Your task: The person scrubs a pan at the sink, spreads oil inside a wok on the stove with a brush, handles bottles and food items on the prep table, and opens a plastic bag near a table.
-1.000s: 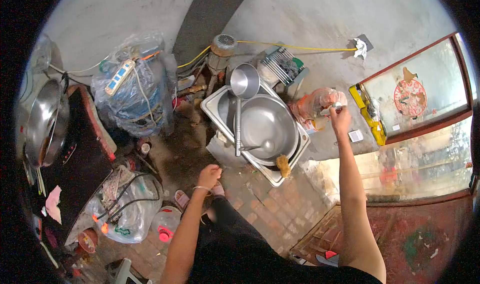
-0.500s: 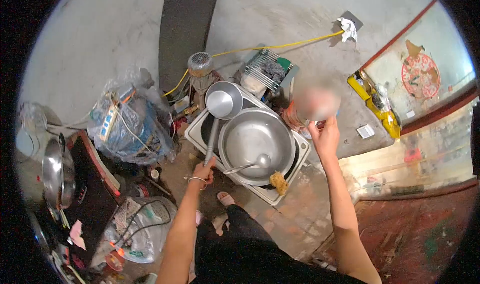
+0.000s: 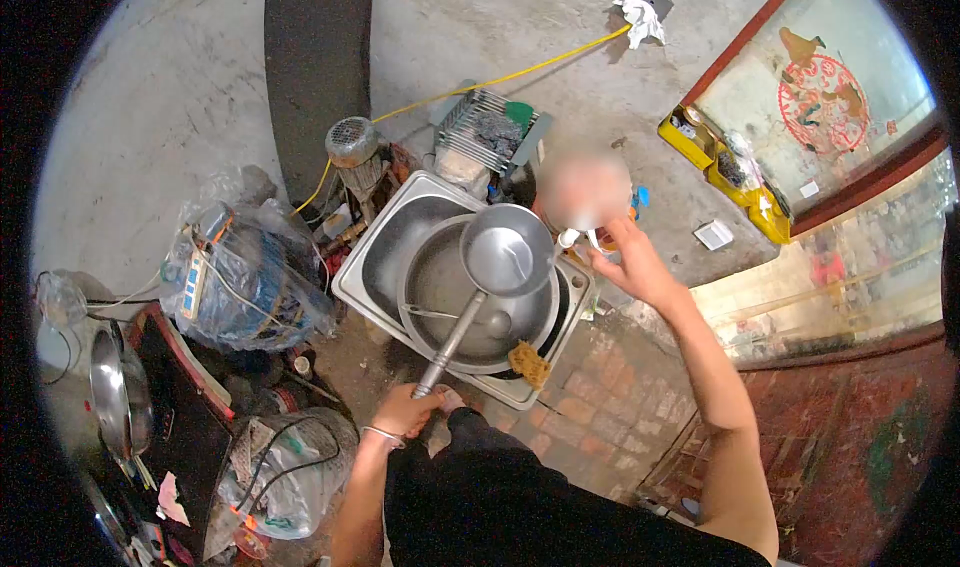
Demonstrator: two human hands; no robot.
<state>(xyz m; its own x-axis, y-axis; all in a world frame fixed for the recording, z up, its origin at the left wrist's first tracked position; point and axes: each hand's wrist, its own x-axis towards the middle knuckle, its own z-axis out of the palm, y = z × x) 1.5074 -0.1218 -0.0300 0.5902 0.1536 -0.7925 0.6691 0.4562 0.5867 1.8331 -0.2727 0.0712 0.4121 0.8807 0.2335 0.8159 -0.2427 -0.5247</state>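
Note:
My left hand (image 3: 405, 410) is closed round the long handle of a metal dipper (image 3: 505, 252), whose bowl is over a steel basin (image 3: 425, 287). The basin sits in a stainless sink (image 3: 375, 237). A small ladle (image 3: 495, 323) lies inside the basin, and a yellow-brown scrubber (image 3: 528, 364) rests by its near right edge. My right hand (image 3: 642, 267) is bent with thumb and fingers at small white parts (image 3: 570, 238), beside a blurred patch. What it grips there is not clear.
A motor pump (image 3: 353, 147) and a wire rack (image 3: 480, 132) stand behind the sink. To the left are a plastic-covered bundle (image 3: 235, 287) and a metal pan (image 3: 112, 382). Yellow trays (image 3: 740, 172) sit on the right ledge. A yellow cable (image 3: 480, 83) crosses the wall.
The dipper has moved right, from the sink's left back edge to over the basin, nearer the right hand. The right hand stays near the blurred patch, its fingers repositioned. The view has shifted.

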